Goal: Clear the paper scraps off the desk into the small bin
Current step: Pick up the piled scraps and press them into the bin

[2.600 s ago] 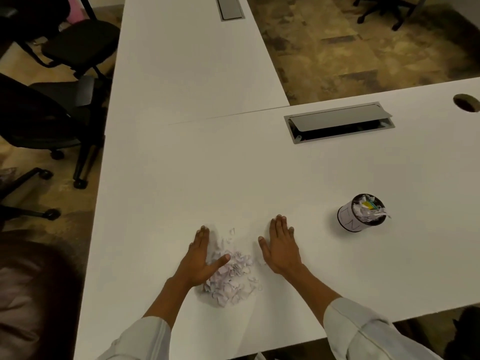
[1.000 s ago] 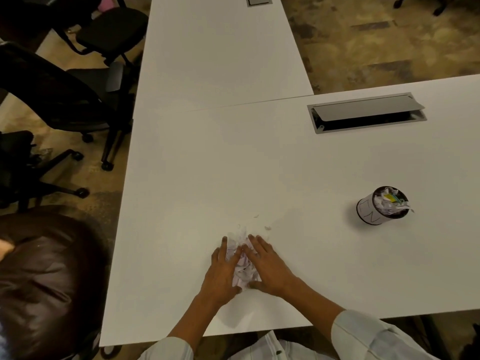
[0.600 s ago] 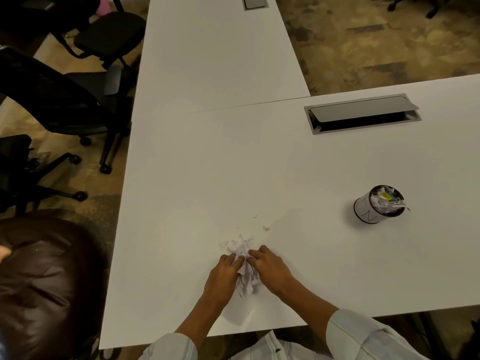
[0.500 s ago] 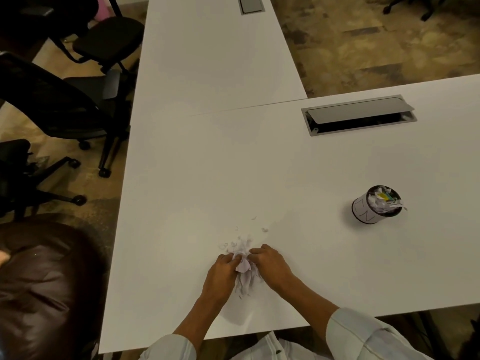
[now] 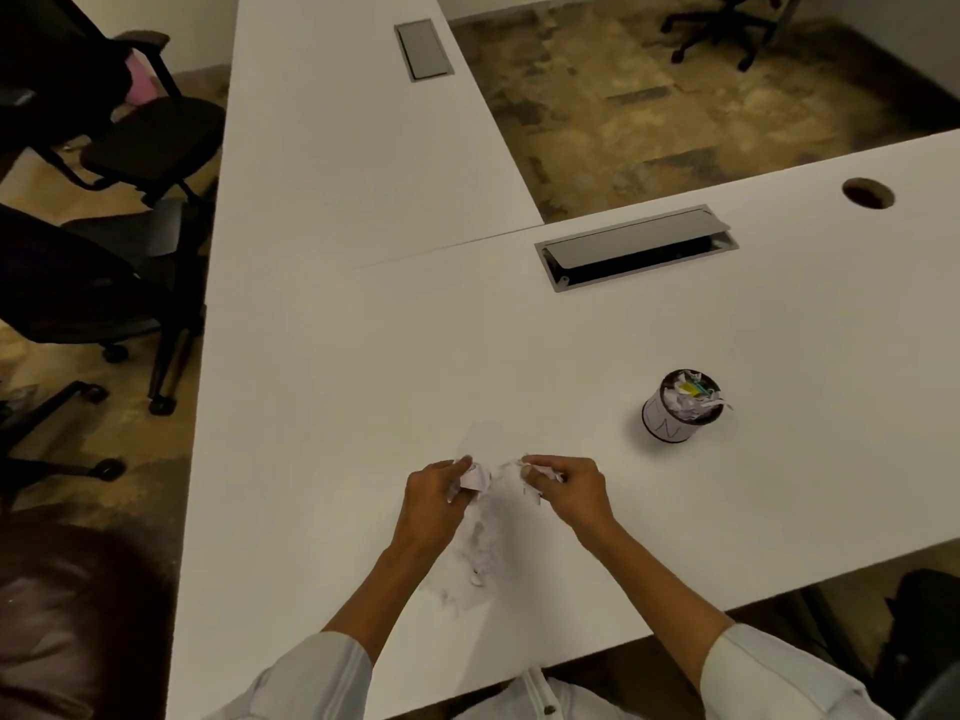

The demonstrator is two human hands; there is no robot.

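Both hands, left hand (image 5: 436, 493) and right hand (image 5: 563, 485), clench paper scraps (image 5: 475, 478); the small bin (image 5: 680, 407) stands to the upper right, nearer the right hand.

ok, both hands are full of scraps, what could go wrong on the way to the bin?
1. The bin already looks heaped to its rim, so new scraps may spill onto the desk.
2. Scraps stick out of the left hand and right hand; bits may drop on the way.
3. Loose scraps lie on the desk between the forearms and could be missed.
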